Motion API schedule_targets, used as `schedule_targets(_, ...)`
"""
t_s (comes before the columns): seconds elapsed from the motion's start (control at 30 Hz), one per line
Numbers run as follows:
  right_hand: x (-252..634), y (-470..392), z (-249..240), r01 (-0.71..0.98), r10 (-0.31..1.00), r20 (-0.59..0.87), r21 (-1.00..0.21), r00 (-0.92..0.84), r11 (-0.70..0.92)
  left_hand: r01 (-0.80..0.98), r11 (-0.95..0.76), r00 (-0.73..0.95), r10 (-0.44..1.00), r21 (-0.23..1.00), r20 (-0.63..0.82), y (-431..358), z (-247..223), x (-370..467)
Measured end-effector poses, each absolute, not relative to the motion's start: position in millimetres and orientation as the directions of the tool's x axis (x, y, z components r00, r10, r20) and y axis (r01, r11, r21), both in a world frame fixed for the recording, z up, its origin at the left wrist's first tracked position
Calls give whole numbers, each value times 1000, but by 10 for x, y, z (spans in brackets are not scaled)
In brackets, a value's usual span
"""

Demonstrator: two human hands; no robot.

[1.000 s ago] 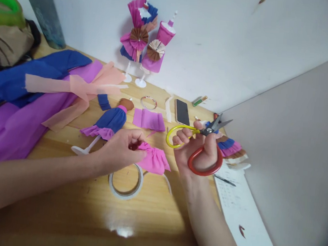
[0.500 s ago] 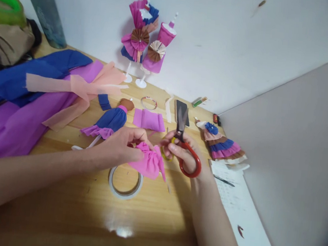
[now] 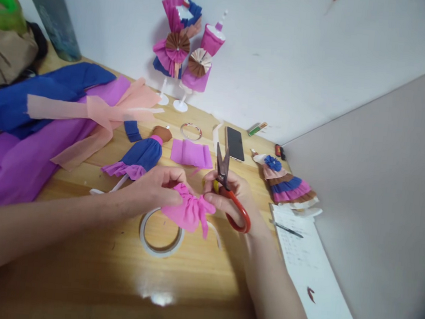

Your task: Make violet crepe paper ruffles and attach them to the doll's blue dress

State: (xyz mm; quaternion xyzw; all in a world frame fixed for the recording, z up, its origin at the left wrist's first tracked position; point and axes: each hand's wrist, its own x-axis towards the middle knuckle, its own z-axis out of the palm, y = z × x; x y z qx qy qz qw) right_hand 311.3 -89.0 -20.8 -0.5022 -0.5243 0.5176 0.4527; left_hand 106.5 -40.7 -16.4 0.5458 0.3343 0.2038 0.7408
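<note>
My left hand (image 3: 167, 185) pinches the upper edge of a gathered piece of pink crepe paper (image 3: 188, 212), which hangs in folds above the table. Scissors (image 3: 240, 213) with a red handle rest in my right hand (image 3: 232, 189), blades pointing up and slightly apart. The thumb and fingertips of that same hand are at the paper's right end, seemingly pinching it. Partly behind the pink paper lies a roll of tape (image 3: 143, 238). Just beyond my left hand is a miniature dress form (image 3: 143, 153) in a blue and purple skirt, lying on its side.
Two dressed mini mannequins (image 3: 178, 51) stand against the wall. Blue, purple and peach crepe sheets (image 3: 64, 135) spread at left. A folded purple piece (image 3: 192, 153), a bracelet (image 3: 191, 131) and a phone (image 3: 234, 144) lie ahead. At right are a layered dress (image 3: 289, 184) and a pen (image 3: 288, 229) on paper.
My right hand has moved left to the pink paper's right end, carrying the scissors along. The gathered paper has shifted slightly, and the view has moved a little.
</note>
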Motion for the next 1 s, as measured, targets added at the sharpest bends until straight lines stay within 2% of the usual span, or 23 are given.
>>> schedule_targets(0.27,3081,-877,-207,12,993,-11,-1000,116,-12,-41,376,577,765,926,-285,-475,-176,1076)
schedule_targets(0.53,3037,-869,-266,-23,977,38,-999,207,44,-21,383,522,792,924,-317,-489,-173,1087)
schedule_targets(0.73,3128,-882,-172,152,972,97,-986,216,65,55,256,632,740,965,-232,-492,-271,1104)
schedule_targets(0.87,3172,-902,-105,233,955,147,-969,258,86,123,253,576,769,960,-277,-539,-371,1085)
schedule_targets(1.0,3077,-961,-81,241,929,180,-965,322,103,208,174,546,796,963,-262,-616,-328,1058)
